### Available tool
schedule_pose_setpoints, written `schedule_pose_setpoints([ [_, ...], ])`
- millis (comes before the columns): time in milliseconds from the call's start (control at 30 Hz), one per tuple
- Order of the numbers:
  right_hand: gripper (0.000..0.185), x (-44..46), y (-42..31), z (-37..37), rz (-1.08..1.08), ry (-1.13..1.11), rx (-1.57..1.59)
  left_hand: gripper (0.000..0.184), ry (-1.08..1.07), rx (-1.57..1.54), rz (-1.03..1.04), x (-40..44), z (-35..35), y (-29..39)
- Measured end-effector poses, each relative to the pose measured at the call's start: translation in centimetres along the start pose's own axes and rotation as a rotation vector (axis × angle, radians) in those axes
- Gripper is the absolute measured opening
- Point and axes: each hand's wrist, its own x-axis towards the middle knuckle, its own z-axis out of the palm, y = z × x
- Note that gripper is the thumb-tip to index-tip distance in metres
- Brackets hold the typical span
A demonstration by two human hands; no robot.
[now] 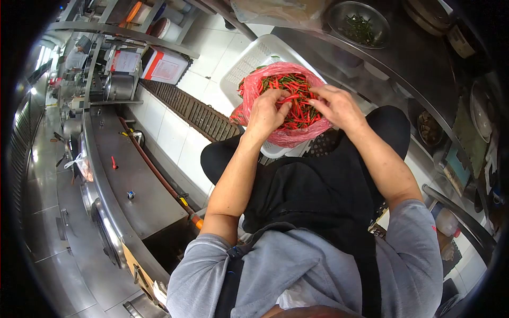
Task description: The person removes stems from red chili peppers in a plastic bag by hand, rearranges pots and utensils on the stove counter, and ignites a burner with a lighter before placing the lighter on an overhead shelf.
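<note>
A pink plastic bag (pixel 313 129) full of red chili peppers (pixel 297 119) with green stems stands between my knees, its mouth wide. Over the bag, my left hand (pixel 268 112) pinches one red chili (pixel 288 99) between thumb and fingers. Opposite it, my right hand (pixel 339 107) hovers at the bag's right side, thumb and forefinger apart near the free end of that chili. Whether its fingertips touch any pepper or stem below is hard to see. Under and behind the bag is a white perforated plastic basket (pixel 233 79).
At upper right, a metal bowl (pixel 359 26) of chopped green pieces sits on a dark steel counter (pixel 419 66). A long steel counter (pixel 132 180) runs along the left, with a small red object (pixel 114 162) on it. A floor grate (pixel 185 103) crosses the white tiles.
</note>
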Motion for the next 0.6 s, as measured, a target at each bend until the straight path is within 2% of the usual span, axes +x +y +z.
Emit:
schedule_pose_setpoints([
  [100,0.024,0.0,0.5,1.6,-0.104,0.057,-0.019,0.024,-0.023,-0.034,0.058,0.0,0.5,0.6],
  [167,0.020,0.0,0.6,1.5,-0.084,0.021,-0.012,0.025,-0.033,-0.059,0.078,0.0,0.9,0.6],
  [233,0.016,0.0,0.4,1.2,0.020,-0.053,-0.048,0.027,-0.001,-0.202,0.028,0.0,1.5,0.2],
  [333,0.015,-0.2,0.9,1.0,0.154,-0.098,-0.012,0.030,0.037,-0.231,-0.080,0.1,1.7,-1.0],
  [433,0.017,0.0,0.9,0.5,0.175,-0.103,-0.067,0.031,0.062,-0.191,-0.123,0.1,1.3,-1.9],
  [600,0.021,0.2,1.3,0.1,0.241,-0.046,0.031,0.035,0.017,-0.356,-0.223,-0.3,1.2,-2.2],
])
